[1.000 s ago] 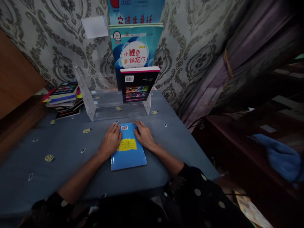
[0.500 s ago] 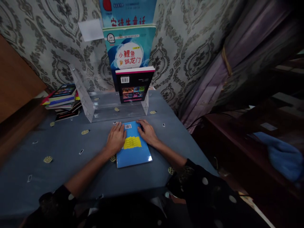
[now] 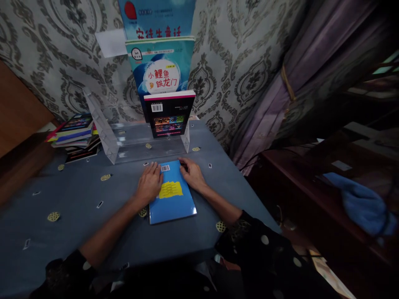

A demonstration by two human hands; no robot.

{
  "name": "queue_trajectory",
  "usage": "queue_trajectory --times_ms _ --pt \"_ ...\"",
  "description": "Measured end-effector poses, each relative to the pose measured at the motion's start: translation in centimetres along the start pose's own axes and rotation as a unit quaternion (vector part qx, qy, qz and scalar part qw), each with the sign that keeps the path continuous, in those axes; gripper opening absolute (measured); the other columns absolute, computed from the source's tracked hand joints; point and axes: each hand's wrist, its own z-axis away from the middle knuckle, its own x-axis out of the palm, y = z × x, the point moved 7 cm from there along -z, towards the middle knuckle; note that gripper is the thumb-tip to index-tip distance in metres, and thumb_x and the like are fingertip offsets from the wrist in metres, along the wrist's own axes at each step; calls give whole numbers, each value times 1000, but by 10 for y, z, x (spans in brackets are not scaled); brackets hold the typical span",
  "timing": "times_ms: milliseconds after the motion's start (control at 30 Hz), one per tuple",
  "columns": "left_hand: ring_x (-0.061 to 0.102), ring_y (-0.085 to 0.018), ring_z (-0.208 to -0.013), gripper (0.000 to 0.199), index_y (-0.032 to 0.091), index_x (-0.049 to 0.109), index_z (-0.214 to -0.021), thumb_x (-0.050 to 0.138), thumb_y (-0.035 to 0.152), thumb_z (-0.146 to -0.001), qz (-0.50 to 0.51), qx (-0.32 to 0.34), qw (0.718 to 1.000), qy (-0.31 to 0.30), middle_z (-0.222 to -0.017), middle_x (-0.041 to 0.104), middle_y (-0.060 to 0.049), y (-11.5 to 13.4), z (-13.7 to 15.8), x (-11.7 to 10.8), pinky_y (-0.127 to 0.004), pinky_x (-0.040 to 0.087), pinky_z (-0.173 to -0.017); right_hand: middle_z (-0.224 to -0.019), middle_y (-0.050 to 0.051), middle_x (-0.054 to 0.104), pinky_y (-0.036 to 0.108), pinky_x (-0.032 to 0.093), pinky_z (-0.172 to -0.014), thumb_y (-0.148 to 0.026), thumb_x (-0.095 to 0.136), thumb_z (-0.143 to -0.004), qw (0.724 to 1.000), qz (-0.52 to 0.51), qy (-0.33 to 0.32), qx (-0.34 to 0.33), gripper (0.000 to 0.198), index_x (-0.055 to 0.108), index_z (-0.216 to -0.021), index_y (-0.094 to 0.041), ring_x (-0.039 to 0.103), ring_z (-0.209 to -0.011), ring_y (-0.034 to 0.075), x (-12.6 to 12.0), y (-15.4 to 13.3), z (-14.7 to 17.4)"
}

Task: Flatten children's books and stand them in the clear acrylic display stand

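A blue book (image 3: 173, 209) with a yellow text patch and a barcode lies flat on the table, back cover up. My left hand (image 3: 150, 182) rests along its left edge, fingers stretched out and lying flat. At the upper right corner, my right hand (image 3: 192, 174) touches the edge with its fingertips; thumb and forefinger are apart. Beyond the hands stands a clear acrylic rack (image 3: 137, 155). It carries a black book (image 3: 168, 111) with a pink edge, a teal picture book (image 3: 183, 54) and a taller blue book (image 3: 158, 18) behind.
A stack of books (image 3: 76, 135) sits left of the rack. The table (image 3: 81, 224) has a grey-blue cloth with printed motifs. Patterned wallpaper and a purple curtain (image 3: 258, 112) rise behind. On the right, a dark red surface (image 3: 289, 182) holds a blue cloth (image 3: 361, 203).
The view has shifted slightly, so the scene sits a little further left and lower. Hands and blue book keep nearly the same places relative to each other.
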Motion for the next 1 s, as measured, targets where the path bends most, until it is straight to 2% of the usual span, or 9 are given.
queue_trajectory --times_ms 233,433,700,1000 --pt "44 -28 -142 44 10 56 -136 40 29 -100 24 1 1000 -17 -146 54 -16 3 -2 3 -45 34 -119 -117 10 72 39 54 -99 -13 50 -87 1000 -1 8 19 39 63 -123 -18 68 -109 22 -2 0 0" --pt "43 -27 -143 45 9 54 -137 40 31 -100 37 30 999 -25 -148 52 -17 6 -4 5 -45 34 -119 -115 9 73 37 54 -99 -12 50 -86 999 -15 13 31 39 64 -122 -18 70 -108 22 -2 2 -1" --pt "43 -28 -143 46 11 52 -138 36 33 -101 41 63 997 -23 -149 50 -17 16 -11 9 -48 35 -119 -115 5 74 39 54 -101 -7 49 -82 999 -43 12 13 45 65 -121 -22 70 -109 21 -1 5 -2" --pt "40 -27 -144 48 10 49 -141 35 34 -102 49 93 993 -45 -152 47 -17 34 -25 20 -47 33 -119 -117 9 73 42 53 -102 -5 49 -80 997 -67 23 10 48 61 -123 -20 69 -110 22 0 11 -3"
